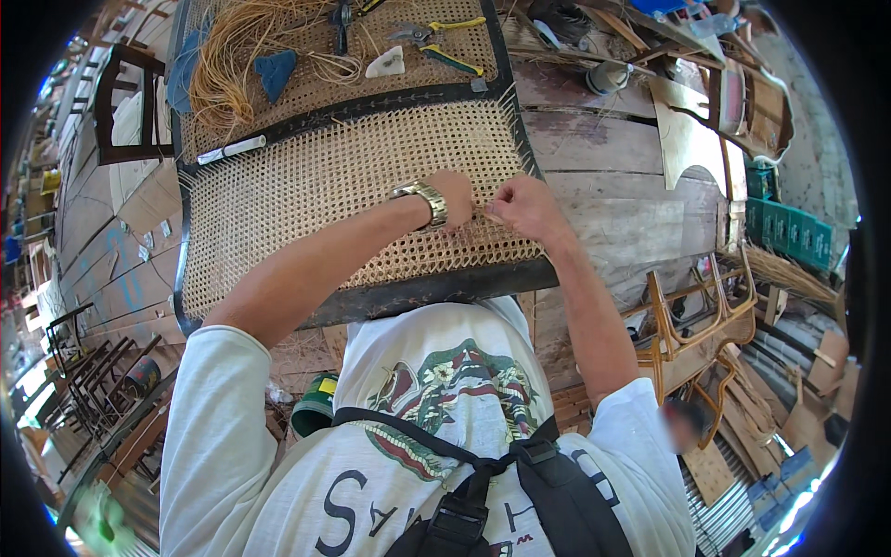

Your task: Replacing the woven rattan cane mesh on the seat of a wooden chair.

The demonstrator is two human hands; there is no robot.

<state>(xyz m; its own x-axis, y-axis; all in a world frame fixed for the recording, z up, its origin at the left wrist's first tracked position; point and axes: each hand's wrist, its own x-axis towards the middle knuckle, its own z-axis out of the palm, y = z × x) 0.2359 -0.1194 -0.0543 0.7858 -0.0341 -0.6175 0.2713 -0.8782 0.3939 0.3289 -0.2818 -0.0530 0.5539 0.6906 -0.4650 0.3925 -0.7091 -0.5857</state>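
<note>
A woven cane panel in a black frame lies in front of me, its weave full of small holes. My left hand, with a metal watch at the wrist, is closed and rests low on the right half of the weave; its fingertips are mostly hidden. Just to its right, my right hand is closed in a pinch close over the cane, near the panel's right edge. What either hand grips is too small to make out. Loose strand ends stick out along the right frame edge.
On the panel's far section lie a bundle of cane strands, yellow-handled pruning shears, a blue cloth, a whitish lump and a white roll. Chair frames stand at the right. A green can sits by my left side.
</note>
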